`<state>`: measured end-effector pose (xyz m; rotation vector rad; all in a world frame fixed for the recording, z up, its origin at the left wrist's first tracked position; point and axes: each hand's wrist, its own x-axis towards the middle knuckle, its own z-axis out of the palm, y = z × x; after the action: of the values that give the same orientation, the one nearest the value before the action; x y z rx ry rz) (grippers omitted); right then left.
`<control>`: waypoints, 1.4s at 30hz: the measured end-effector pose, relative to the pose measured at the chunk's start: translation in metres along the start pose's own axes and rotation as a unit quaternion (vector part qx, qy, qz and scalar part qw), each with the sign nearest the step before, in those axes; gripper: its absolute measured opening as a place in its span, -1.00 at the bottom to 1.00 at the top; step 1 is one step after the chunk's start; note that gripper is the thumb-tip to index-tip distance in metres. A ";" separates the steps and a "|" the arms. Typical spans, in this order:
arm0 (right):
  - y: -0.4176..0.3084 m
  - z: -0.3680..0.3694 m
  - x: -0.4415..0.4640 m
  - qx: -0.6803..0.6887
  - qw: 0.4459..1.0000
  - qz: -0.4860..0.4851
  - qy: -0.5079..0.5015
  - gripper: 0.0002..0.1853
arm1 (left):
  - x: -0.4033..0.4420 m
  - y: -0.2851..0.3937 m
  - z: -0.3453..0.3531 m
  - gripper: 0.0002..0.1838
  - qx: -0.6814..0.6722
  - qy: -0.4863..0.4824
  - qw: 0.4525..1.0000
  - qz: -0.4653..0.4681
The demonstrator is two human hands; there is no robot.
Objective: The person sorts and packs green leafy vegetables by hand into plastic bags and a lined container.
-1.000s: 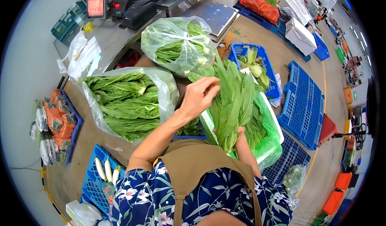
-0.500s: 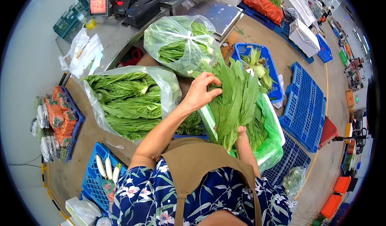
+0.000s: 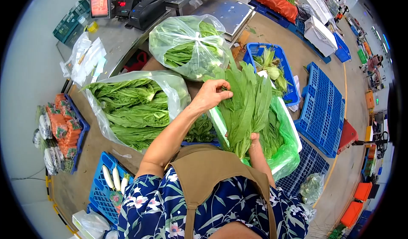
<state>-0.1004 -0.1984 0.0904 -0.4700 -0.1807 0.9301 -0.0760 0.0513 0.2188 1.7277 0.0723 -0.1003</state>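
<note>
My right hand (image 3: 254, 141) is closed around the stem end of a bunch of long-leaf lettuce (image 3: 242, 107), its fingers partly hidden behind the stalks. Curled at the left edge of the leaves, my left hand (image 3: 214, 95) has thumb and forefinger pinching at a leaf. The bunch is held over a white foam box (image 3: 294, 126) lined with a green plastic bag (image 3: 285, 160), where more lettuce (image 3: 272, 139) lies. To the left, an open clear bag (image 3: 178, 92) holds stacked lettuce (image 3: 138, 111). Beyond it sits a tied clear bag (image 3: 191, 47) of greens.
A blue crate (image 3: 291, 83) with trimmed leaves stands beyond the foam box. Blue pallets (image 3: 321, 107) lie to the right. White radishes (image 3: 115, 178) rest in a blue crate at lower left. A metal table (image 3: 123, 47) carries a screen and scale equipment.
The view has shifted slightly. My left hand is slightly lower against the leaves; my right hand keeps its hold on the stems.
</note>
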 end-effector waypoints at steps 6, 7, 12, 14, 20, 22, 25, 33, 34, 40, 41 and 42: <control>0.002 -0.009 -0.007 0.035 0.997 0.075 0.003 0.00 | 0.001 -0.010 0.003 -0.93 0.210 0.174 0.932 0.236; 0.002 -0.009 -0.009 0.019 0.998 0.066 -0.003 -0.01 | 0.007 -0.017 0.002 -0.96 0.270 0.226 0.881 0.317; 0.011 -0.030 -0.033 0.007 0.999 0.049 0.013 -0.04 | -0.003 0.024 -0.034 -0.92 0.143 0.291 0.936 0.134; 0.012 -0.054 -0.046 0.000 1.000 0.013 0.026 -0.03 | -0.009 0.010 -0.039 -0.91 0.177 0.283 0.925 0.179; -0.020 -0.005 -0.017 -0.032 0.984 -0.173 0.022 0.05 | -0.037 -0.124 0.013 -0.86 0.354 0.186 0.913 0.082; -0.028 0.030 -0.003 -0.073 0.986 -0.149 -0.009 0.07 | -0.052 -0.120 0.008 -0.89 0.337 0.160 0.928 0.027; -0.031 0.060 0.022 -0.125 0.984 -0.119 -0.044 0.11 | -0.085 -0.091 -0.010 -0.87 0.314 0.187 0.930 0.034; 0.034 0.183 0.115 -0.133 0.988 0.067 -0.038 0.02 | -0.204 -0.085 -0.182 -0.64 0.404 0.627 0.659 0.099; 0.043 0.192 0.124 -0.032 0.993 0.115 0.014 0.00 | -0.215 -0.081 -0.200 -0.60 0.474 0.656 0.585 0.043; 0.148 0.228 0.210 -0.721 0.637 -0.200 -0.183 -0.01 | -0.256 -0.154 -0.317 -0.74 0.245 0.708 0.663 -0.007; 0.168 0.227 0.226 -0.792 0.499 -0.303 -0.176 0.04 | -0.259 -0.135 -0.327 -0.80 0.174 0.722 0.669 0.017; 0.194 0.202 0.245 -0.864 0.397 -0.262 -0.167 0.02 | -0.267 -0.136 -0.340 -0.83 -0.008 0.696 0.716 0.049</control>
<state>-0.1669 0.1594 0.1673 -2.0075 -1.6889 -0.2373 -0.3470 0.4112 0.1679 1.4128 1.0805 1.3091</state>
